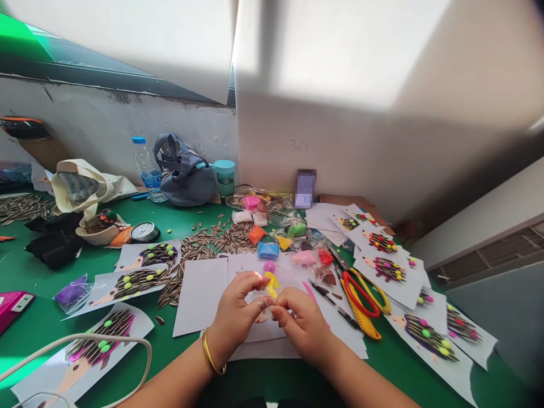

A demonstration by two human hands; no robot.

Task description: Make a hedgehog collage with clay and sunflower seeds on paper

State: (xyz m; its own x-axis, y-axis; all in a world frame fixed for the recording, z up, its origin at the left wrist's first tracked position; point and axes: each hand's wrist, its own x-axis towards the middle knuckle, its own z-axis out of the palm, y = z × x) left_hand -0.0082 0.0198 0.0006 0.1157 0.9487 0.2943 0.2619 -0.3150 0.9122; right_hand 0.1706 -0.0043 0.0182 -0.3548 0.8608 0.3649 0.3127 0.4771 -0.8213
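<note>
In front of me, both hands meet over white paper (204,294). My left hand (238,309), with a gold bangle at its wrist, pinches a small clear plastic packet with yellow modelling clay (272,285) showing at its top. The closed fingers of my right hand (304,323) grip the packet's other side; its lower part is partly hidden. Just beyond lie a pink-purple clay ball (269,266), a blue clay packet (268,250) and a pink clay packet (305,258). To the right are black pens (335,303), red-handled scissors (361,294) and a yellow utility knife (360,314).
Sunflower seeds (199,246) are heaped on the green table (178,368). Hedgehog pictures (385,269) made with seeds lie on both sides. A white cable (148,357) loops at left. A bottle (148,170), a grey-blue bag (187,175) and a phone (305,190) stand behind.
</note>
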